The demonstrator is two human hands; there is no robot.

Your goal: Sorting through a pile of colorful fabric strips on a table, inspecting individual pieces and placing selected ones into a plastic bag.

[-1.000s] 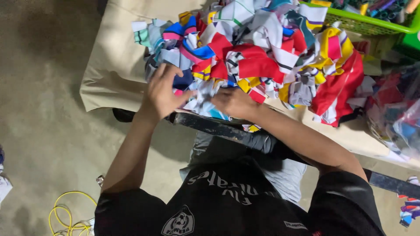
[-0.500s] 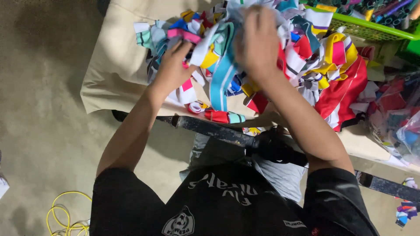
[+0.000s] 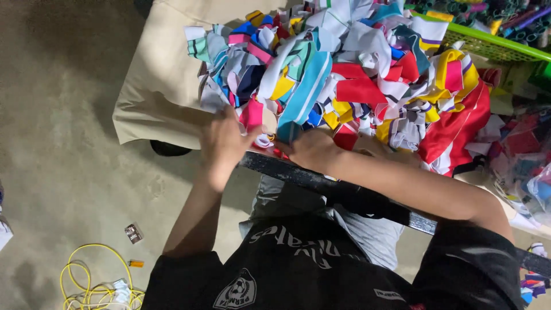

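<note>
I see a long teal-and-white striped fabric strip [image 3: 304, 95] draping down the front of a big heap of multicoloured cloth scraps [image 3: 367, 74], its lower end right at the table's near edge. My right hand [image 3: 310, 150] is pinched shut on that lower end, knuckles over the dark metal rail [image 3: 344, 186] that runs along the edge. My left hand [image 3: 222, 140] sits just beside it, fingers spread and pressing on a pink scrap [image 3: 251, 113] at the foot of the heap; it grips nothing that I can make out. The heap covers most of the beige cloth-covered table [image 3: 155, 92] and crowds both hands, with a red-and-white piece [image 3: 459, 126] slumping off to the right. Behind the heap there's a lime-green plastic basket [image 3: 493, 46] full of small coloured items. Further right lie clear plastic bags of more scraps [image 3: 525, 166]. Down on the concrete floor [image 3: 63, 172], well apart from the table, I spot a coiled yellow cable [image 3: 86, 284] and a small dark box [image 3: 134, 233].
</note>
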